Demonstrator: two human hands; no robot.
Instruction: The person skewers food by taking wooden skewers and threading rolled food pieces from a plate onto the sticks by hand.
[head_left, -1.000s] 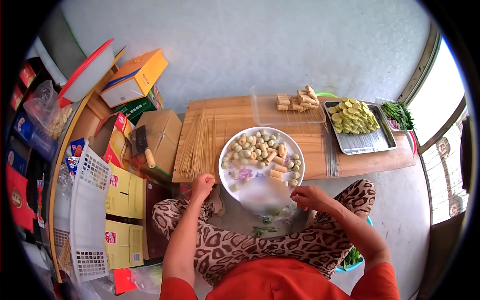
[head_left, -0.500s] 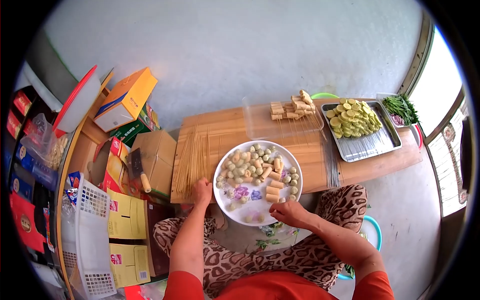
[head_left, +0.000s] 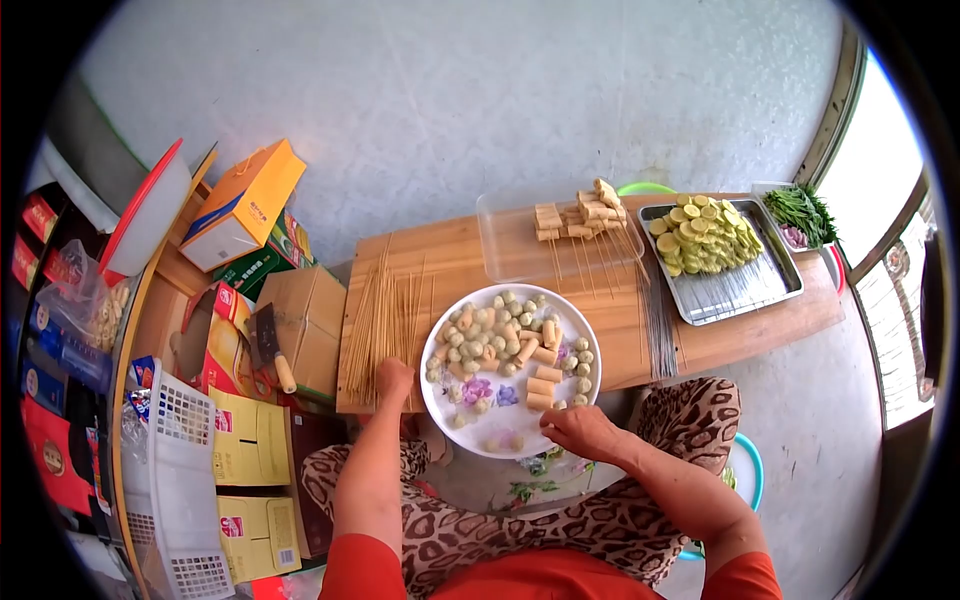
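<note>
A round white plate (head_left: 446, 424) with painted flowers holds greenish balls (head_left: 473, 352) and short tan tube-shaped pieces (head_left: 541, 387). Along the left end of the wooden board lie many thin bamboo skewers (head_left: 375, 315). My left hand (head_left: 394, 382) is closed at their near ends, left of the plate; what its fingers grip is hidden. Over the plate's lower right rim, my right hand (head_left: 585, 433) has its fingers curled together, close to the balls and tan pieces. Whether it pinches anything is too small to see.
Skewered tan rolls (head_left: 590, 215) rest in a clear plastic tray (head_left: 500, 262) at the back. Beside it are metal skewers (head_left: 660, 335) and a metal tray (head_left: 745, 298) of green slices (head_left: 700, 235). Cartons and a cleaver (head_left: 268, 340) stand left; a blue-rimmed basin (head_left: 758, 480) is low on the right.
My left hand has shifted slightly left, further onto the skewers. The right hand stays by the plate's rim. The whole view has shifted a little.
</note>
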